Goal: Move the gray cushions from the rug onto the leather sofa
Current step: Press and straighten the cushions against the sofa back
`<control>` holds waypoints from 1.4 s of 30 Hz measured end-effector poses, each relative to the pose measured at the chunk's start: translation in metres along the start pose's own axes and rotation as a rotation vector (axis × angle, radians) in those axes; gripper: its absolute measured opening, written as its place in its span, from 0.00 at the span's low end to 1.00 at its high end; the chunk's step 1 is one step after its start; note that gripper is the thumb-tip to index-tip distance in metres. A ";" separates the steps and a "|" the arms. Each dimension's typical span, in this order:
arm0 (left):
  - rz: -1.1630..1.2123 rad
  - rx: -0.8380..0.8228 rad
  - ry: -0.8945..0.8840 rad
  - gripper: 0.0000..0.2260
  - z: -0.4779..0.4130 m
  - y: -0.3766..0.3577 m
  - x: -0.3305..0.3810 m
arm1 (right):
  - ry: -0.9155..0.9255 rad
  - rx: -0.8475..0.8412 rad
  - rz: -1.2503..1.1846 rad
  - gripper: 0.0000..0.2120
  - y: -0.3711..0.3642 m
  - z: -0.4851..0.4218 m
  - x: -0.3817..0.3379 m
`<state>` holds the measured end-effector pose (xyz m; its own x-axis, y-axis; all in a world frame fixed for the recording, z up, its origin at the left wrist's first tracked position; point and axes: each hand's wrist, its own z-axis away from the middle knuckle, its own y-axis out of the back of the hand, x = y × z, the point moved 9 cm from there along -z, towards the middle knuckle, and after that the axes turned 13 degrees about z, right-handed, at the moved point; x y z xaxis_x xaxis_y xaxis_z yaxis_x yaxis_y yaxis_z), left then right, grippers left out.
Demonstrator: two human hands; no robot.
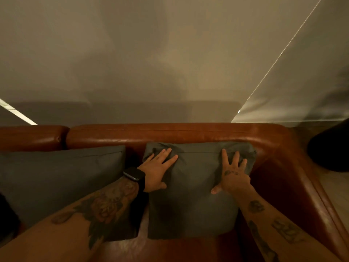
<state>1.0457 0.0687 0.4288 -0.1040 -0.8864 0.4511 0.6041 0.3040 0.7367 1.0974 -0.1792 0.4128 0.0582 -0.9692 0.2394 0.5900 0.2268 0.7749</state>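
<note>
A gray cushion (194, 188) stands against the backrest of the brown leather sofa (170, 133), near its right arm. My left hand (157, 169) lies flat on the cushion's upper left part, fingers spread. My right hand (234, 173) presses flat on its upper right corner, fingers apart. A second gray cushion (62, 178) leans on the backrest to the left, partly behind my left forearm. The rug is out of view.
A pale roller blind (170, 53) with a bead cord (283, 52) hangs behind the sofa. The sofa's right arm (294, 176) curves toward me. A dark rounded object (332, 146) sits on the floor beyond it at the right.
</note>
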 end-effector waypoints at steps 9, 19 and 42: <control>0.216 0.380 0.098 0.33 0.123 0.075 -0.111 | 0.207 0.289 -0.220 0.54 0.070 0.067 -0.094; 0.801 0.955 0.658 0.40 0.338 0.076 -0.359 | 0.460 -0.075 -0.782 0.48 0.066 0.130 -0.310; 1.334 0.949 0.514 0.22 0.366 0.073 -0.416 | 0.237 -0.114 -1.185 0.42 0.052 0.157 -0.369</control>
<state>0.8434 0.5874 0.4795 0.4034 0.1777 0.8976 -0.6081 0.7851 0.1179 0.9799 0.2056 0.4561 -0.4266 -0.5664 -0.7051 0.4445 -0.8103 0.3819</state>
